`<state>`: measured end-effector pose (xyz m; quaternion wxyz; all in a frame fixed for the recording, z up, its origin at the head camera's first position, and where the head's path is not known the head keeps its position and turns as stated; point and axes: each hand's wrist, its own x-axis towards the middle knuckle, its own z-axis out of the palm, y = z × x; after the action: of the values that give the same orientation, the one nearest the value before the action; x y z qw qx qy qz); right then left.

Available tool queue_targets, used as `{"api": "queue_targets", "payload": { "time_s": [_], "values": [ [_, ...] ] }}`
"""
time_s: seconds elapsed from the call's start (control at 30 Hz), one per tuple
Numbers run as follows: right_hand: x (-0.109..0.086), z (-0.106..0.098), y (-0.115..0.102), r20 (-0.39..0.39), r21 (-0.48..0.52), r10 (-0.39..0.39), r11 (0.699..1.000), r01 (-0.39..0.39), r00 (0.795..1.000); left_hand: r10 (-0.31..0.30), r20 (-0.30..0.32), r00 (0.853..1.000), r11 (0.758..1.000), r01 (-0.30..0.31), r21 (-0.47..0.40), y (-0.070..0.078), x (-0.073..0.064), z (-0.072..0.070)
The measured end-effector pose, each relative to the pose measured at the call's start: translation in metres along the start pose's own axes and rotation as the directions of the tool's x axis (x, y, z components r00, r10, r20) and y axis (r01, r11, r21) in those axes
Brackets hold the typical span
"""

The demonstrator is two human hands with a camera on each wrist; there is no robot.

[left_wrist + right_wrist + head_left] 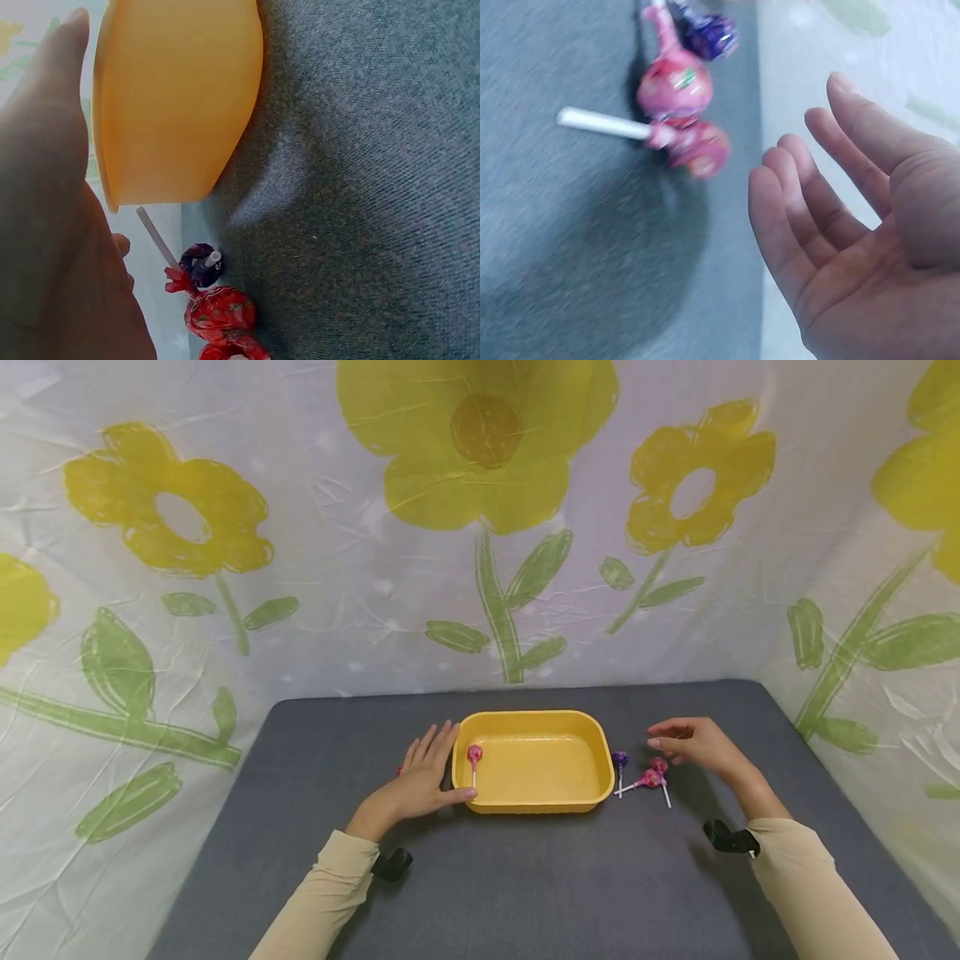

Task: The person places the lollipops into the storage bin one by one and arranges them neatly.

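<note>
My left hand (420, 783) rests at the left end of a yellow plastic tray (532, 807), fingers extended along its side and thumb at the front rim. Inside the tray, near that hand, lies a pink lollipop (475, 753). Beyond the tray's right end are a purple lollipop (620, 760) and two pink lollipops, one (649, 778) overlapping the other (658, 765). Just above and right of these hovers my right hand (697, 747), fingers loosely bent with nothing between them. Red-wrapped candy (221, 311) and a dark purple lollipop (199, 265) show by the left hand in the left wrist view.
The dark grey table (525, 885) meets a white cloth backdrop (337, 610) printed with yellow flowers at its back and sides. Black wrist cameras sit on both forearms, the right one (729, 837) low over the table.
</note>
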<state>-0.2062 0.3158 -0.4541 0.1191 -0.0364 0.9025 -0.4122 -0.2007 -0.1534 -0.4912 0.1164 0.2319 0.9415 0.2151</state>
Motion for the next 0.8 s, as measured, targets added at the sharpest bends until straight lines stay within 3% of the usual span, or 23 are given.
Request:
{"api": "queue_targets", "payload": {
  "time_s": [0.43, 0.8],
  "values": [
    [0.000, 0.005, 0.032, 0.068, 0.000, 0.013, 1.000, -0.013, 0.998, -0.013, -0.005, 1.000, 1.000, 0.013, 0.027, -0.001, 0.003, -0.001],
    [0.001, 0.011, 0.045, 0.061, -0.061, 0.030, 0.998, -0.027, 0.998, -0.017, 0.011, 1.000, 1.000, 0.017, 0.023, 0.000, 0.001, 0.001]
  ]
}}
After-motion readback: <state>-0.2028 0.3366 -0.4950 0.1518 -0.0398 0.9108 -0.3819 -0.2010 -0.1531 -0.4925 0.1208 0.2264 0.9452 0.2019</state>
